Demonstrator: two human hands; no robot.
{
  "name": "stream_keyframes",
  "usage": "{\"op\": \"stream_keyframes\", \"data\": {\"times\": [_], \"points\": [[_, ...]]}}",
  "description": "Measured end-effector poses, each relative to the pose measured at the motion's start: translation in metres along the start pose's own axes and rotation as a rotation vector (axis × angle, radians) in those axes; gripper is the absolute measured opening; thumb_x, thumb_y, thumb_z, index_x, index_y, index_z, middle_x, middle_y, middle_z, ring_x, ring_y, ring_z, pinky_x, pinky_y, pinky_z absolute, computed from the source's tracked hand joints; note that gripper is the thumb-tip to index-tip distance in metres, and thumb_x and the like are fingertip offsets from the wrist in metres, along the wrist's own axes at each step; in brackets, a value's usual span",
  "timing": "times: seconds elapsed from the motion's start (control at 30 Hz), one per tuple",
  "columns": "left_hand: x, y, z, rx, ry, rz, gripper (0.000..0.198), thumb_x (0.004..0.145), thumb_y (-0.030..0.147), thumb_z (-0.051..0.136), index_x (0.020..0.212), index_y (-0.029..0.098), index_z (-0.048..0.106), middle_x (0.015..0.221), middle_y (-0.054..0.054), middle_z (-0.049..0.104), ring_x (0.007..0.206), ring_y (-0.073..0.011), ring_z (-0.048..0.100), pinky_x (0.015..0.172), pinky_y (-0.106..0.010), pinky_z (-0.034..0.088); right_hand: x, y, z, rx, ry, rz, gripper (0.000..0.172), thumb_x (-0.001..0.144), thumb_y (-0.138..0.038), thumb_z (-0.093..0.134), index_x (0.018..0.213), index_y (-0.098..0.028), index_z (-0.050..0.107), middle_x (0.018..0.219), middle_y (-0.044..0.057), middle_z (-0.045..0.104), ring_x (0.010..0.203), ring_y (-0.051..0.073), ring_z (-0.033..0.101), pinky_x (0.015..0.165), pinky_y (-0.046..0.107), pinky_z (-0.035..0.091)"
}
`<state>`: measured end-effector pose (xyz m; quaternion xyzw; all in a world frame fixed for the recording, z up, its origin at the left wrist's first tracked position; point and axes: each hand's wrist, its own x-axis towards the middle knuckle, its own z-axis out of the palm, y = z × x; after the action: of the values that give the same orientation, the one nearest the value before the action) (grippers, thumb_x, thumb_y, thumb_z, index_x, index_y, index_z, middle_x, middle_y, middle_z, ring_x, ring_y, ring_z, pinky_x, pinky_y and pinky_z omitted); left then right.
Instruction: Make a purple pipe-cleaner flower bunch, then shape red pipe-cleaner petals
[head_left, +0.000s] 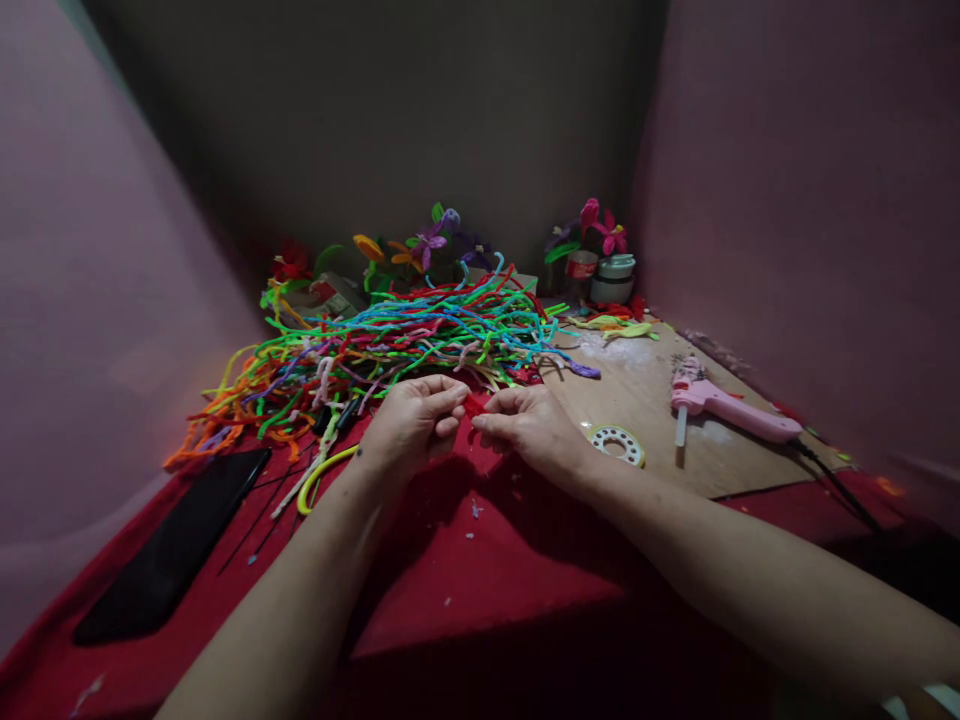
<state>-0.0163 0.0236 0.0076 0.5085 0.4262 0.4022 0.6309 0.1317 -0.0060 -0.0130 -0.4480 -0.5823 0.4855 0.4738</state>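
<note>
Our left hand (pixel 417 420) and right hand (pixel 534 428), nearly closed, pinch a red piece (pixel 473 405); we're likely shaping it; next needs steadiness.

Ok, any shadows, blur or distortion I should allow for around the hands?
Head view: dim overall, with dark shadows on the red cloth below the left hand and right hand; head view: the small red piece between them looks soft, its outline hard to read; head view: apparent wide-angle stretch makes the forearms splay toward the lower corners.
</note>
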Motion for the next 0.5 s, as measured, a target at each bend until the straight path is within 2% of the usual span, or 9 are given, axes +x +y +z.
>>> {"op": "stream_keyframes", "data": {"times": [0.13,0.3,0.5], "points": [[-0.0007,-0.0006,0.0030,0.012,0.052,0.044,0.022,0.063,0.026,0.070,0.073,0.015,0.053,0.048,0.006,0.050,0.031,-0.0007,0.030,0.031,-0.012,0.020,0.0009,0.0029,0.0004,0.069,-0.006,0.017,0.016,0.066,-0.023,0.060,0.053,-0.014,0.056,0.046,-0.004,0.051,0.042,0.006,0.041,0.045,0.021,0.032],[-0.0029,0.0025,0.0064,0.283,0.146,0.152,0.021,0.067,0.031,0.066,0.065,0.015,0.054,0.039,0.008,0.043,0.031,-0.0023,0.031,0.032,-0.014,0.019,0.0020,0.0046,0.0003,0.134,0.001,0.049,0.015,0.065,-0.022,0.062,0.053,-0.015,0.056,0.047,-0.002,0.054,0.041,0.007,0.043,0.044,0.022,0.033],[-0.0019,0.0031,0.0103,0.505,0.232,0.301,0.015,0.068,0.023,0.060,0.058,0.014,0.055,0.038,0.006,0.044,0.034,-0.0042,0.035,0.035,-0.016,0.025,0.0023,0.0065,0.0002,0.168,-0.027,0.056,0.016,0.063,-0.021,0.063,0.052,-0.014,0.056,0.046,-0.001,0.056,0.040,0.007,0.043,0.043,0.021,0.033]]}}
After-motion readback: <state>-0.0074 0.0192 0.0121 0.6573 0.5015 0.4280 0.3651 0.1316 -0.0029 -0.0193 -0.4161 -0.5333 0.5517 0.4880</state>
